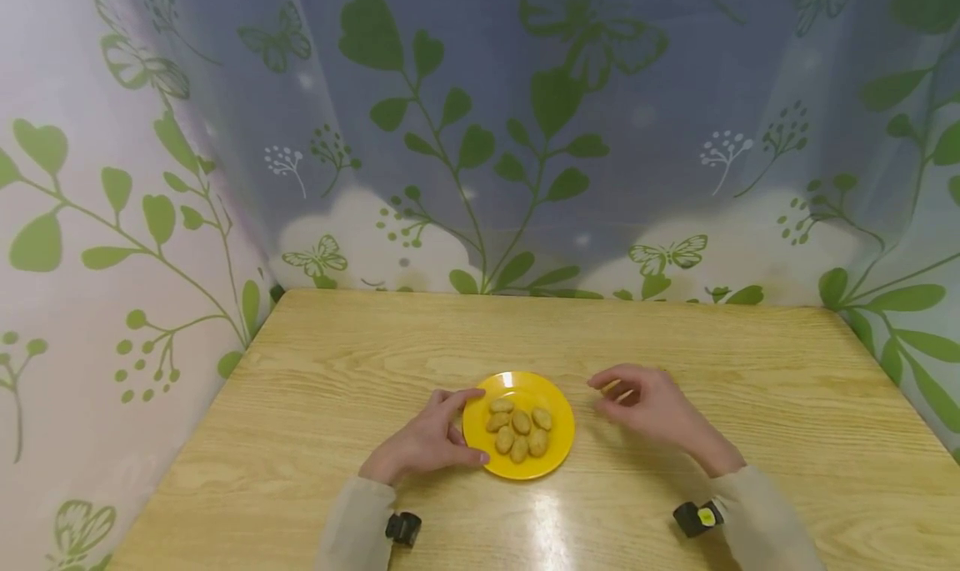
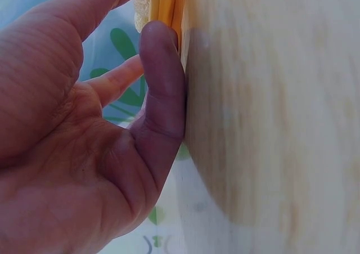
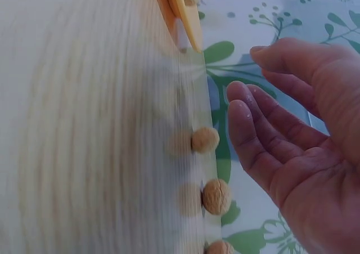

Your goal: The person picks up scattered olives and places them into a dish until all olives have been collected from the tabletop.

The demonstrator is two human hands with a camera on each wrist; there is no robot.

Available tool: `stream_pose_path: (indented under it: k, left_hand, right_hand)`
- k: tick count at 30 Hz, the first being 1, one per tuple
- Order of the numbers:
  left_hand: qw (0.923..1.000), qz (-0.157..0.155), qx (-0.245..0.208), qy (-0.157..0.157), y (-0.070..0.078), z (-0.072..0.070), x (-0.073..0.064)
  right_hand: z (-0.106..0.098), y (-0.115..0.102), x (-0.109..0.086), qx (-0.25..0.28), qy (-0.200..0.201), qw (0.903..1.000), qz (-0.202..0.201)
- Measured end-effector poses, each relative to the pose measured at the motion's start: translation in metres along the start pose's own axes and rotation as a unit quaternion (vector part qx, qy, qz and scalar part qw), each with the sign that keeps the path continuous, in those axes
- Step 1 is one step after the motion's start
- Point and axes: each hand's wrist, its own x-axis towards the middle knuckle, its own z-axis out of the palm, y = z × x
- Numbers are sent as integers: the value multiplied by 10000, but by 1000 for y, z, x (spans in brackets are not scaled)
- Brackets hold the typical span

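Sleeves (image 1: pixel 354 528): pale beige, worn on both sides
Wrist cameras (image 1: pixel 403 528): black, blocky
Yellow label (image 1: pixel 707 517): seen on the right camera

Leaf-and-butterfly curtains (image 1: pixel 645 137) surround a glossy wood-grain table (image 1: pixel 360 329).

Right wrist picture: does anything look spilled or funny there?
Maybe: three walnuts lie loose on the wooden table, off the yellow plate that holds others. Whether they spilled, I can't tell.
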Motion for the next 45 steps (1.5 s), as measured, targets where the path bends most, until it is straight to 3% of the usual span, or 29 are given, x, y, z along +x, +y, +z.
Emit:
stream_pose_path:
  k: [17,34,45]
  left_hand:
    - [10000,29,-27,17,-2,0,1]
    - [10000,27,18,29,-2,0,1]
    - [10000,37,35,54,-2,0,0]
  right_hand:
    - [-12,14,-5,-415,321,9985,-166]
    - [-19,32,5,-753,-333,9963,237]
    - [-16,34,9,-504,-517,9957,572]
